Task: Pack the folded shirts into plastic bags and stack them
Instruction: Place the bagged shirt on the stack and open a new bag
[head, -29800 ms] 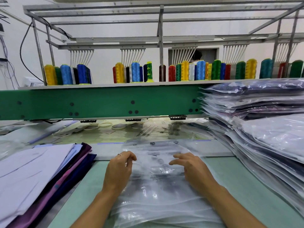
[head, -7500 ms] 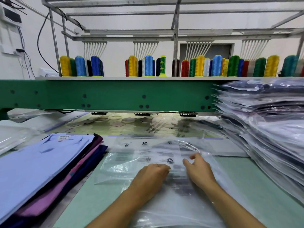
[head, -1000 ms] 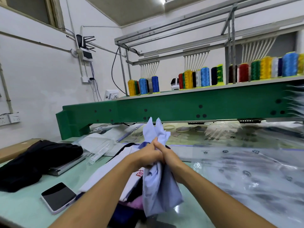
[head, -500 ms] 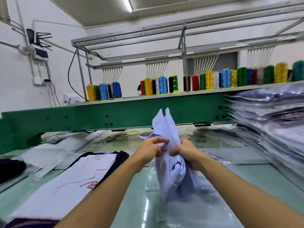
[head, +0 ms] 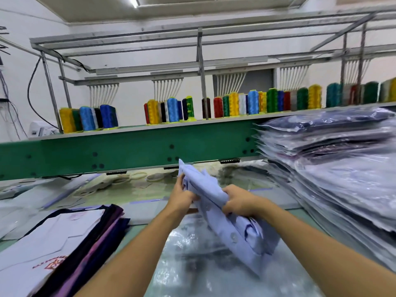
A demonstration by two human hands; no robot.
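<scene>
Head view: left hand (head: pixel 182 197) and right hand (head: pixel 239 202) grip the blue shirt (head: pixel 231 230), now tilted over the plastic bag (head: pixel 192 266).

White walls (head: pixel 130 97), ceiling strip light (head: pixel 134 2), green machine beam (head: pixel 128 151) — coloured thread cones (head: pixel 173 110), grey metal frame (head: pixel 200 61)

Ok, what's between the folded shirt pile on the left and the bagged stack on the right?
Head view: clear plastic bags lying flat, and over them the light blue shirt, gripped by the left hand and right hand.

Two hands (head: pixel 182 195), one shirt (head: pixel 240 237) (light blue)
</scene>
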